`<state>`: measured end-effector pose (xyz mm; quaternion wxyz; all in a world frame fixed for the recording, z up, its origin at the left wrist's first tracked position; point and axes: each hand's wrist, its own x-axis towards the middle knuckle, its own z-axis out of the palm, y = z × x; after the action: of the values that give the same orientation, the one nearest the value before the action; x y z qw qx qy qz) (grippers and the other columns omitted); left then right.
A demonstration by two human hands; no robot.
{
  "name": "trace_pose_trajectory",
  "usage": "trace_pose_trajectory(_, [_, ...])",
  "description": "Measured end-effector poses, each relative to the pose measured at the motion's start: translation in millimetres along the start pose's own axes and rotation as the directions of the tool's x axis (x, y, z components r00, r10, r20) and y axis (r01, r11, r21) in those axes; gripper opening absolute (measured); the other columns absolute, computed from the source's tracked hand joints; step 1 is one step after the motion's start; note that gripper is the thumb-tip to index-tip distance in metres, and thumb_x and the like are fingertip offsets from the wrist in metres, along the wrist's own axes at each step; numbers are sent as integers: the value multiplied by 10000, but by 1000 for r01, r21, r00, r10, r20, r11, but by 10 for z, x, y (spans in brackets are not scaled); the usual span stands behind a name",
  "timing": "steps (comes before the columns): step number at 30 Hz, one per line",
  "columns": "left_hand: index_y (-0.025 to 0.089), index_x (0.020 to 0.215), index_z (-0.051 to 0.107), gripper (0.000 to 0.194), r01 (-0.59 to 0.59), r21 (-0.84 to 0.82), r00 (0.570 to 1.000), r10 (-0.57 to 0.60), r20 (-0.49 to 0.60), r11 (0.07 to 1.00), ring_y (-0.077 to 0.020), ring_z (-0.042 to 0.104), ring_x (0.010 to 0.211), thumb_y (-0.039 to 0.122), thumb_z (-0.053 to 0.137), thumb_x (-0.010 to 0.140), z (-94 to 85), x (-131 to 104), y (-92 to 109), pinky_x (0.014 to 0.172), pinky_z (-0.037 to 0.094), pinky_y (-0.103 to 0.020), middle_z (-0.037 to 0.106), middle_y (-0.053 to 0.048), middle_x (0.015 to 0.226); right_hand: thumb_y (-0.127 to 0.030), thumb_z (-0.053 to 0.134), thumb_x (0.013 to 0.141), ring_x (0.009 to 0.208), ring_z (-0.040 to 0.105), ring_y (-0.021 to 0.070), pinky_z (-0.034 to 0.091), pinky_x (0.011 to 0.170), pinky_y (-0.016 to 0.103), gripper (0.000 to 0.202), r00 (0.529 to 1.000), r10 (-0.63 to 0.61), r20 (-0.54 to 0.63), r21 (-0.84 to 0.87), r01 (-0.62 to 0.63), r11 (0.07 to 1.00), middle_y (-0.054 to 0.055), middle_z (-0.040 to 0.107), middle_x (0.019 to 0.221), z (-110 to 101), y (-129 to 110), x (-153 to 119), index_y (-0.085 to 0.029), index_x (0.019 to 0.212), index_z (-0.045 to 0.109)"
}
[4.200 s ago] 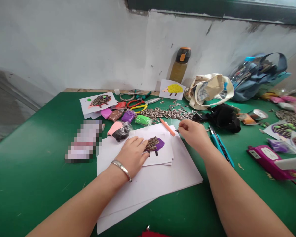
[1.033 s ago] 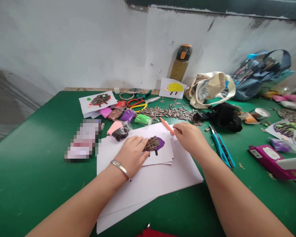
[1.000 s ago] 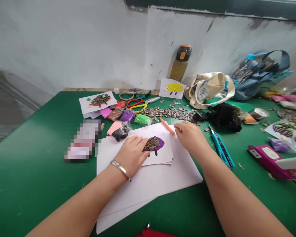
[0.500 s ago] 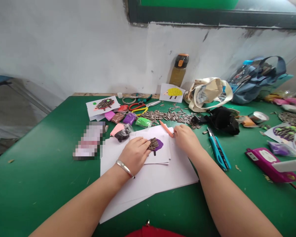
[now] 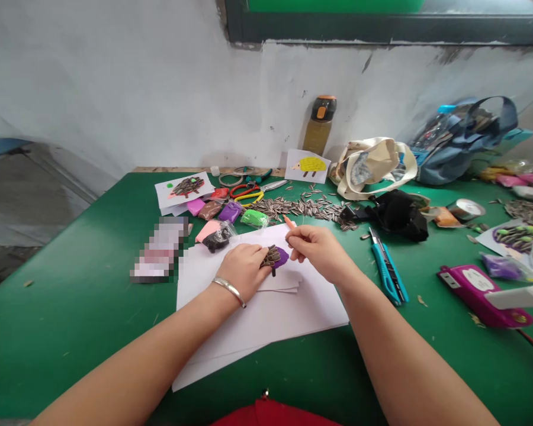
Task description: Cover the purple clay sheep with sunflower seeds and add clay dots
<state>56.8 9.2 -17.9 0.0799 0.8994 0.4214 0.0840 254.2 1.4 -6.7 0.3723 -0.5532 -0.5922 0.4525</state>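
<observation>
My left hand [image 5: 245, 266] lies flat with its fingers stretched over a small white card [image 5: 279, 285]. It covers the left part of a purple hedgehog shape [image 5: 281, 258] whose back has striped sunflower seeds [image 5: 271, 255] set on it in rows. Just right of that shape, my right hand [image 5: 313, 247] is raised above the paper with thumb and fingertips pinched together. Whatever is between those fingertips is too small to make out. Behind the right hand lies an orange pen-like stick [image 5: 289, 222], partly hidden. Larger white sheets [image 5: 231, 337] are under the card.
A loose pile of sunflower seeds [image 5: 313, 207] spreads behind the paper. Clay packets [image 5: 254, 218], scissors [image 5: 251, 194] and a blurred-out flat object [image 5: 160, 248] lie to the left. A teal utility knife [image 5: 387, 269] and a purple device [image 5: 482, 296] sit right. A bottle [image 5: 318, 127] stands at the wall.
My right hand has moved left, from beside the orange stick to the hedgehog's right side, fingertips pinched. My left hand stays on the card. The view has shifted slightly.
</observation>
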Motion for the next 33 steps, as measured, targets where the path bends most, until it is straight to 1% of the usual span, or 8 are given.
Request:
trace_pose_trajectory(2, [187,1033,632,206,6,-9,1000,-6,7,1000,-237,593,905,297,563,874,-7,14,4,809,451,-368,664,-77,948,-247,521,781,596,591,133,473,641,265,146,999,-1,35,18,1,1000,7,638,633,13,23,14,-169,817,640])
trace_pose_trajectory(4, [195,1025,635,198,10,-21,1000,-10,5,1000,-234,594,891,299,568,870,-9,18,3,795,449,-364,667,-72,937,-198,513,763,634,610,136,483,685,274,157,998,8,68,-34,-6,999,10,650,669,25,41,19,-175,818,658])
trace_pose_trajectory(8, [197,1027,633,198,24,-63,999,-26,-31,998,-234,592,899,287,576,860,30,-14,-13,809,454,-373,670,-71,944,-170,477,776,588,605,131,457,599,260,205,987,82,139,-193,-55,980,0,630,661,48,52,1,-191,832,673])
trace_pose_trajectory(11, [192,1108,611,262,24,-104,996,-33,-85,994,-243,585,981,273,577,861,87,-65,-37,871,451,-395,667,-80,1032,-185,470,799,539,585,125,418,548,247,212,978,115,176,-307,-56,950,-14,601,617,60,34,-22,-201,831,678])
trace_pose_trajectory(16, [149,1143,596,297,-23,-152,986,-3,-164,988,-254,583,1034,295,539,890,157,-114,-93,917,456,-427,657,-107,1102,-187,453,818,561,585,128,422,580,243,215,984,84,155,-396,-16,918,-14,613,632,91,-2,-43,-215,791,664])
trace_pose_trajectory(19, [164,1126,606,275,-46,-152,983,17,-184,987,-252,590,1032,295,526,898,173,-107,-127,910,464,-430,662,-104,1098,-176,454,816,589,578,134,413,583,234,223,989,69,133,-447,-2,895,-15,627,635,120,-12,-41,-230,781,668])
trace_pose_trajectory(26, [186,1062,628,218,-21,-159,990,-1,-142,987,-234,598,980,284,505,911,162,-81,-134,875,463,-401,682,-80,1017,-174,488,802,583,543,137,381,590,233,186,994,77,82,-535,-22,845,-9,655,659,172,-23,-20,-230,746,656])
trace_pose_trajectory(33, [192,1066,627,206,-33,-168,993,13,-119,985,-229,585,1015,261,505,916,163,-70,-131,918,435,-403,689,-57,1079,-122,473,788,636,542,142,380,696,259,197,996,2,90,-569,49,821,4,653,696,212,2,-1,-212,696,623])
